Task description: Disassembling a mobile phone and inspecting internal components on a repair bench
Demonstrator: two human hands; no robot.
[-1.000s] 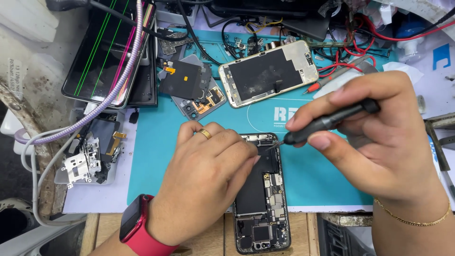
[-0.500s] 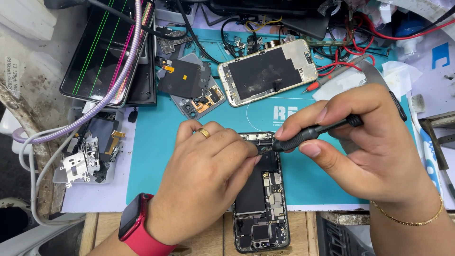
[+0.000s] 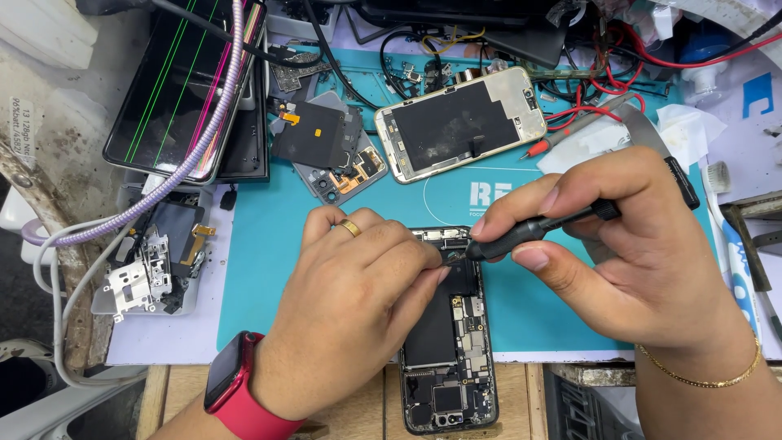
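Note:
An opened phone (image 3: 452, 350) with bare circuit boards lies on the teal work mat (image 3: 261, 269), its lower end over the mat's front edge. My left hand (image 3: 350, 301), with a gold ring and a red watch on the wrist, rests on the phone's upper left and pinches at a small part near its top. My right hand (image 3: 643, 261) grips a black screwdriver (image 3: 538, 228) like a pen. Its tip touches the phone's upper part, right beside my left fingertips.
Another phone shell (image 3: 460, 122) and a grey back panel with a black coil (image 3: 326, 147) lie at the mat's far side. A cracked screen with coloured lines (image 3: 183, 81) sits far left, loose metal parts (image 3: 147, 269) left, red probe wires (image 3: 586, 122) far right.
My right hand has brought the screwdriver down and to the left, from above the mat to the top of the opened phone. My left hand has stayed on the phone.

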